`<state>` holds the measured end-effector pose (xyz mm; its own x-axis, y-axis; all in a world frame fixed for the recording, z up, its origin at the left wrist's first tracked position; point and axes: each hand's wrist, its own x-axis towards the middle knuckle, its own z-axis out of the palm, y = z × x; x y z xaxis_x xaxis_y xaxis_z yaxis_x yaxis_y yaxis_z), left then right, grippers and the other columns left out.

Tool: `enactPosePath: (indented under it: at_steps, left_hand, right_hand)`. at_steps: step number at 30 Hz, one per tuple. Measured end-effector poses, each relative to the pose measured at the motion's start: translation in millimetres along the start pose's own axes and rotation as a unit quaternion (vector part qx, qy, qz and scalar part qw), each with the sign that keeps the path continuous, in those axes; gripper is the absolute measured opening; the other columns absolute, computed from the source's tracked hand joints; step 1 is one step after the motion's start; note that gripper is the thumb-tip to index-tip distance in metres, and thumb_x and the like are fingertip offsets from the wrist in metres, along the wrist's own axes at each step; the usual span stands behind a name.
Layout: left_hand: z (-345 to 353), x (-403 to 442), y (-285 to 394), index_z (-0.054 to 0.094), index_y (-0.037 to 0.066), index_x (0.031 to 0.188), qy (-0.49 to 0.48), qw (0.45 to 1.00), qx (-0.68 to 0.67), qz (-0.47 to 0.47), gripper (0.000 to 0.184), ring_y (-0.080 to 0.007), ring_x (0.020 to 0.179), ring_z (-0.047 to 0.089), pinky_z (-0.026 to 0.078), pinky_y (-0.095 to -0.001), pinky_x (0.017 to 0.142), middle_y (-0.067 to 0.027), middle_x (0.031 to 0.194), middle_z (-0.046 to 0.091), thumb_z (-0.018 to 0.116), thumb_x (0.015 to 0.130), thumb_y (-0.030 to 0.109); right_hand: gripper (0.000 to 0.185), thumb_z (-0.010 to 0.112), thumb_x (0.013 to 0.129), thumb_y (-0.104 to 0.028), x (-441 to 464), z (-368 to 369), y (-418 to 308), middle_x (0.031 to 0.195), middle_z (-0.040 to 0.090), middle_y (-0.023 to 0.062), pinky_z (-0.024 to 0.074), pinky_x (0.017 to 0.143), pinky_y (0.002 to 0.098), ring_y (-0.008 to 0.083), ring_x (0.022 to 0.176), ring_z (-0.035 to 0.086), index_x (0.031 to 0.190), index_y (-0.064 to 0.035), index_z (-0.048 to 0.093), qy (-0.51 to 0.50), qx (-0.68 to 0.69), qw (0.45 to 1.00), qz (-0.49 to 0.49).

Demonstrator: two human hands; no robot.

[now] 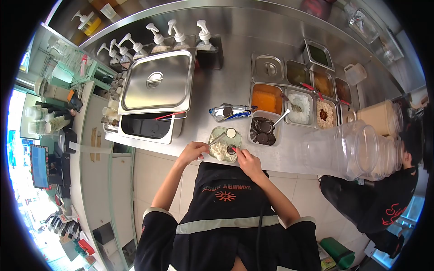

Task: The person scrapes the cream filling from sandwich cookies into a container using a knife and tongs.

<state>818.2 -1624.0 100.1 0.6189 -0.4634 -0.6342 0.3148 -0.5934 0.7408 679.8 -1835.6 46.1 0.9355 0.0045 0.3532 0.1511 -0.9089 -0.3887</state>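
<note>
A small pale-green tray with white cream sits at the counter's front edge. My left hand is closed at the tray's left side, on the end of a thin metal knife-like utensil. My right hand pinches a round dark cookie half over the cream. A round piece with a pale top lies at the tray's upper right corner, close to the utensil's tip. Just right of the tray stands a clear tub of dark cookies with a spoon in it.
An opened blue cookie packet lies behind the tray. Metal pans of toppings fill the right side, near large clear jars. A lidded steel pan and pump dispensers stand left. Another person is at far right.
</note>
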Motion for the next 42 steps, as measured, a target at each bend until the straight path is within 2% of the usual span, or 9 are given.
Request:
enactPosePath:
  at_steps: [6,9,12,15,19,22,30,36,42]
  left_hand:
    - [0.3,-1.6,0.8,0.064,0.003,0.093,0.000,1.000,-0.008,-0.001,0.027,-0.0062,0.052,0.051,0.037,-0.0203,0.045,-0.0022,0.078,0.064,0.050,0.078,0.021]
    - [-1.9,-2.1,-0.7,0.063,0.003,0.093,0.003,1.000,-0.014,-0.005,0.027,-0.0059,0.052,0.051,0.038,-0.0202,0.046,-0.0020,0.079,0.064,0.050,0.079,0.022]
    - [-4.9,-4.9,-1.6,0.062,0.004,0.095,0.014,1.000,-0.001,-0.020,0.028,-0.0065,0.054,0.052,0.038,-0.0203,0.048,-0.0019,0.082,0.064,0.047,0.079,0.022]
    - [-7.2,-8.5,0.9,0.062,0.004,0.097,-0.005,0.999,0.009,-0.041,0.030,-0.0075,0.056,0.054,0.039,-0.0206,0.049,-0.0018,0.085,0.064,0.046,0.080,0.023]
    - [-4.6,-5.7,-12.1,0.062,0.004,0.098,-0.031,0.999,-0.001,-0.014,0.030,-0.0082,0.059,0.057,0.039,-0.0204,0.049,-0.0019,0.085,0.064,0.045,0.082,0.023]
    - [-1.7,-1.5,-17.8,0.063,0.004,0.096,-0.049,0.999,0.010,-0.008,0.028,-0.0090,0.057,0.058,0.040,-0.0207,0.048,-0.0024,0.082,0.064,0.048,0.081,0.023]
    - [11.6,13.6,-4.8,0.066,0.002,0.079,-0.069,0.994,0.079,0.039,0.025,-0.0118,0.052,0.059,0.047,-0.0229,0.053,-0.0053,0.071,0.064,0.054,0.077,0.024]
    - [10.4,12.7,10.7,0.066,0.003,0.086,-0.088,0.988,0.128,0.012,0.022,-0.0128,0.055,0.059,0.046,-0.0225,0.050,-0.0064,0.075,0.065,0.052,0.079,0.018]
    - [10.1,18.3,6.6,0.066,0.002,0.086,-0.087,0.993,0.068,0.029,0.028,-0.0101,0.052,0.056,0.046,-0.0223,0.049,-0.0050,0.071,0.064,0.056,0.076,0.026]
  right_hand:
    - [0.030,0.058,0.071,-0.006,-0.4,2.3,1.3,0.073,0.049,0.0048,0.0474,0.042,0.0283,0.0174,0.052,0.057,0.101,-0.0051,0.058,0.006,-0.032,0.999,-0.004]
    - [0.025,0.058,0.074,-0.007,-3.2,1.7,4.5,0.073,0.052,0.0082,0.0475,0.046,0.0312,0.0225,0.054,0.058,0.099,-0.0045,0.059,0.019,0.042,0.996,0.079]
    - [0.019,0.058,0.076,-0.008,-5.4,-6.2,13.9,0.074,0.058,0.0127,0.0474,0.053,0.0341,0.0278,0.060,0.059,0.094,-0.0029,0.061,0.041,0.196,0.966,0.162]
    - [0.016,0.059,0.076,-0.009,-22.3,-5.2,27.1,0.075,0.061,0.0157,0.0470,0.058,0.0355,0.0301,0.065,0.060,0.089,-0.0009,0.062,0.054,0.228,0.942,0.239]
    - [0.014,0.060,0.075,-0.010,-35.2,-23.9,25.1,0.072,0.062,0.0167,0.0465,0.057,0.0347,0.0302,0.062,0.060,0.086,-0.0022,0.063,0.001,0.250,0.897,0.365]
    - [0.014,0.059,0.075,-0.010,-33.3,-36.2,18.4,0.072,0.061,0.0165,0.0463,0.056,0.0341,0.0298,0.060,0.059,0.086,-0.0028,0.063,0.023,0.237,0.908,0.344]
    - [0.014,0.057,0.074,-0.010,-26.7,-43.0,1.5,0.071,0.060,0.0172,0.0462,0.057,0.0364,0.0318,0.061,0.059,0.084,-0.0024,0.063,-0.024,0.221,0.932,0.287]
    - [0.015,0.057,0.074,-0.010,-33.0,-39.9,3.8,0.072,0.060,0.0177,0.0465,0.058,0.0367,0.0324,0.063,0.059,0.085,-0.0018,0.062,-0.018,0.227,0.931,0.285]
    - [0.015,0.058,0.075,-0.012,-37.5,-37.5,6.4,0.073,0.061,0.0180,0.0470,0.058,0.0365,0.0324,0.063,0.059,0.085,-0.0017,0.063,0.001,0.217,0.934,0.285]
